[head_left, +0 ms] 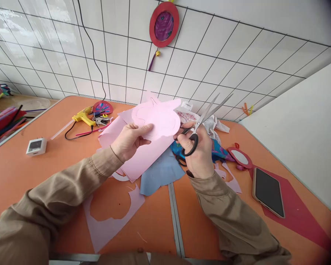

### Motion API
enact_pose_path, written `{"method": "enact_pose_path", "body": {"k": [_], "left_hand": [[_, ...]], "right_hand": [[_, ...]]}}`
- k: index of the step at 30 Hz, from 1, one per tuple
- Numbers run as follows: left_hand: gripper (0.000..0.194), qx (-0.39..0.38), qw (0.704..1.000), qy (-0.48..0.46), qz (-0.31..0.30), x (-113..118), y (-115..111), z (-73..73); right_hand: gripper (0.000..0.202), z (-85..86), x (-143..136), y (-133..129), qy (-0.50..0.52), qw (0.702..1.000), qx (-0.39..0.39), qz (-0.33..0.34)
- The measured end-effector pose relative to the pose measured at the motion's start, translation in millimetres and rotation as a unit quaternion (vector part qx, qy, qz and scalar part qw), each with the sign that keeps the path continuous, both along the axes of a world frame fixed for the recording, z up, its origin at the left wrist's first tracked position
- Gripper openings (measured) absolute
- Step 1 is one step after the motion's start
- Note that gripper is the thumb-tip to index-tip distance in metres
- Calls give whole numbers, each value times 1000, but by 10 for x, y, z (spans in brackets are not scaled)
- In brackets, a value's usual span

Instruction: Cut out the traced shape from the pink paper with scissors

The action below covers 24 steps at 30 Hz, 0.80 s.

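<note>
"Where's our pink paper [161, 117]?"
"Above the table [22, 176], toward its far edge, pinched in our left hand [128, 142]."
"Our scissors [195, 127]?"
"Gripped in our right hand [200, 156], beside the paper, parted blades pointing away."

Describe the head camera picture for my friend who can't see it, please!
A person's left hand holds a marked pink paper shape, and the right hand holds open black-handled scissors. The orange table below holds more pink paper, a blue piece, a yellow glue gun and a phone.
</note>
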<state>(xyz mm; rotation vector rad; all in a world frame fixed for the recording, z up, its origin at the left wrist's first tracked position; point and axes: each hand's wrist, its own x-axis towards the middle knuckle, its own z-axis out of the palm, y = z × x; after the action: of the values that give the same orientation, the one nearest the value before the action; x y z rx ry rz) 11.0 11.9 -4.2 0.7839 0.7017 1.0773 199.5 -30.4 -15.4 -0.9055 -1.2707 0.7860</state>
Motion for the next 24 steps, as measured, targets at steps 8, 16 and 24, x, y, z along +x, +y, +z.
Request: {"method": "enact_pose_path", "body": {"k": [8, 16, 24], "left_hand": [[22, 57, 992, 99, -62, -3, 26, -43], [16, 133, 956, 211, -155, -101, 144, -60], [34, 198, 907, 309, -208, -103, 63, 121]], "right_hand": [[30, 195, 161, 33, 30, 999, 12, -22], [33, 222, 297, 66, -9, 999, -27, 26], [35, 199, 141, 21, -100, 987, -93, 82]]}}
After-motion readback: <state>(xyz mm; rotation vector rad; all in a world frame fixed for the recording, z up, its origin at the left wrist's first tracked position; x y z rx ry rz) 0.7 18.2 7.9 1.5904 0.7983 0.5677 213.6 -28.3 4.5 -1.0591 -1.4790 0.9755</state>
